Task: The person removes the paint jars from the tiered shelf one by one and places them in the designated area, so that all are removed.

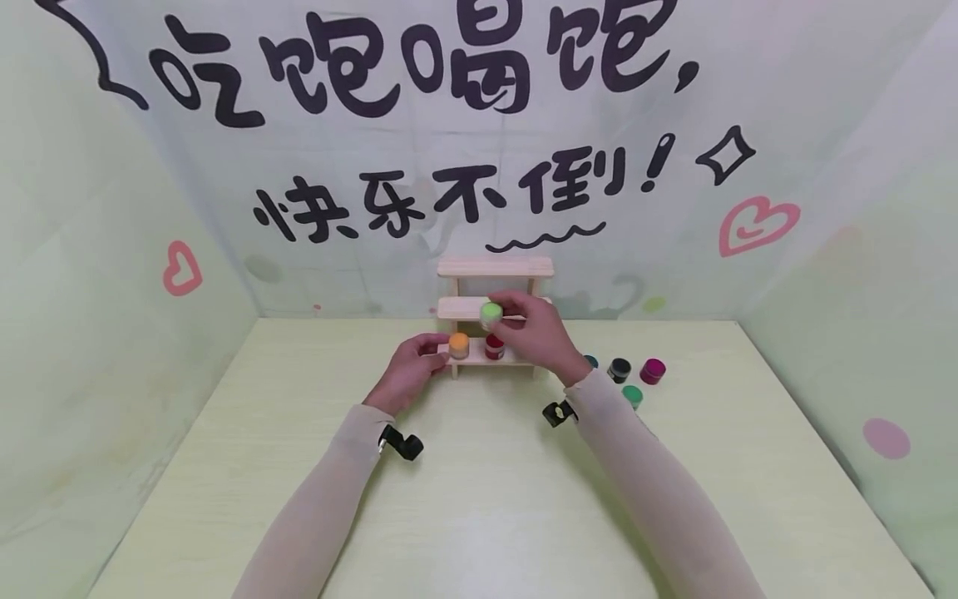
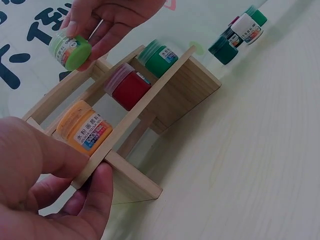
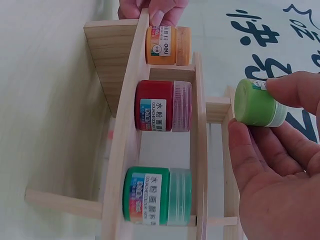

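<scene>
In the right grip [image 1: 542, 333], light-green jar [image 3: 254, 104] near upright, lid [image 3: 279, 114] up

Pale walls [image 1: 90, 249], black lettering [image 1: 471, 200], light tabletop [image 1: 479, 499]

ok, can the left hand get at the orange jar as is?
Likely yes: the left hand is close beside the orange jar, nothing visible between, but it'd probably have to release the wooden shelf.

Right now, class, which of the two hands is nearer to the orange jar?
Left. The left hand grips the rack right beside the orange jar; the right hand is farther off, up to the jar's right, holding the lime jar.
</scene>
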Demonstrator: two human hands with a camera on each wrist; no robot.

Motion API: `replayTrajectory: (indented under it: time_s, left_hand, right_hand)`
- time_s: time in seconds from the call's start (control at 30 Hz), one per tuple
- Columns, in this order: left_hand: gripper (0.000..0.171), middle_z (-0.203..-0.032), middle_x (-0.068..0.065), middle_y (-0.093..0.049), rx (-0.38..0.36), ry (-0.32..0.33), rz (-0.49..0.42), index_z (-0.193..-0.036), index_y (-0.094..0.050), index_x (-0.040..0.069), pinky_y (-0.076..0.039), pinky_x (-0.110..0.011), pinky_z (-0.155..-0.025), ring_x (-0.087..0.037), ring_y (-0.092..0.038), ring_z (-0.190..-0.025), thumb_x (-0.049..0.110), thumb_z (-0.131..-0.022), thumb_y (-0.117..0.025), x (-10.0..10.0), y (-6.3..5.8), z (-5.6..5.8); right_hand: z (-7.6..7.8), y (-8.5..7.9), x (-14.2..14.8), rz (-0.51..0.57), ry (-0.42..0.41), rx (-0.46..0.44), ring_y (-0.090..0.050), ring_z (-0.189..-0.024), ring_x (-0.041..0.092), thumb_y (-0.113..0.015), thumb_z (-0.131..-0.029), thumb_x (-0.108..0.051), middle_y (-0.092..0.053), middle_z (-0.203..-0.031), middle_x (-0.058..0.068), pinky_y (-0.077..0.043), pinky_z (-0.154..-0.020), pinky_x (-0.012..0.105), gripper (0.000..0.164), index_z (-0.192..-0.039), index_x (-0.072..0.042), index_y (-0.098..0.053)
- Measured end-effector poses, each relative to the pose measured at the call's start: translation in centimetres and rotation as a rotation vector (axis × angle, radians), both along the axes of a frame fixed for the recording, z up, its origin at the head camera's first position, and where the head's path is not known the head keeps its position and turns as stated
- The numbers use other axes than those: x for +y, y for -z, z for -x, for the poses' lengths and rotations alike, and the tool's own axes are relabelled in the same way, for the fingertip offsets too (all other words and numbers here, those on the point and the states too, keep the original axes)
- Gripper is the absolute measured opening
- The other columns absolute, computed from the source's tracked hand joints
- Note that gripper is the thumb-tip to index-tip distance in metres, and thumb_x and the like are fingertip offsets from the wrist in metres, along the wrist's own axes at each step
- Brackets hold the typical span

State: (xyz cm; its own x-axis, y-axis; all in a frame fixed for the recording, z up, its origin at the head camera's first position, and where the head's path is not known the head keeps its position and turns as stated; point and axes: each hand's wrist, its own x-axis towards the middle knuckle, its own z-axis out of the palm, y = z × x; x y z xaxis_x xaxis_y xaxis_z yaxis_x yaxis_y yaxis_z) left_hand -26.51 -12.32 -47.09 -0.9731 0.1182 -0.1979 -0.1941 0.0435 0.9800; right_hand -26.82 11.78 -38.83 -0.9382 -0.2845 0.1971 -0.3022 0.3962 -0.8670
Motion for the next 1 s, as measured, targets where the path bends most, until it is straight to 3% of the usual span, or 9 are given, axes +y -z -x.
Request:
replayTrajectory:
  time_s: [0.27,0.67,1.0]
  left_hand:
    - [0.040,-0.122,-0.010,-0.052,0.019,-0.002,0.045,-0.141,-0.062,0.004,-0.058,-0.032,-0.099,-0.021,-0.055,-0.109,0.001,-0.101,-0.063,-0.2,-0.3,0.2]
    - [0.039,-0.124,-0.011,-0.054,0.009,-0.013,0.022,-0.140,-0.062,0.003,-0.058,-0.037,-0.105,-0.021,-0.056,-0.110,0.000,-0.101,-0.063,0.2,-0.3,-0.2]
    - [0.041,-0.125,-0.013,-0.055,0.009,-0.019,0.033,-0.141,-0.063,0.004,-0.058,-0.035,-0.103,-0.022,-0.058,-0.109,0.000,-0.101,-0.063,0.1,-0.2,-0.1]
  right_hand:
    - [-1.2,-0.1,1.8,-0.004,-0.008,-0.004,-0.072,-0.121,0.028,-0.073,-0.099,-0.014,-0.069,-0.133,0.011,-0.059,-0.105,0.040,0.040,-0.138,-0.008,-0.067]
    - [-3.3,0.9,4.8,0.006,-0.012,0.009,-0.069,-0.121,0.031,-0.073,-0.099,-0.010,-0.068,-0.133,0.015,-0.058,-0.105,0.038,0.042,-0.139,-0.003,-0.064]
    - [-4.4,1.5,7.0,-0.005,0.011,0.013,-0.067,-0.124,0.032,-0.074,-0.098,-0.007,-0.068,-0.136,0.016,-0.059,-0.103,0.034,0.045,-0.140,0.000,-0.063]
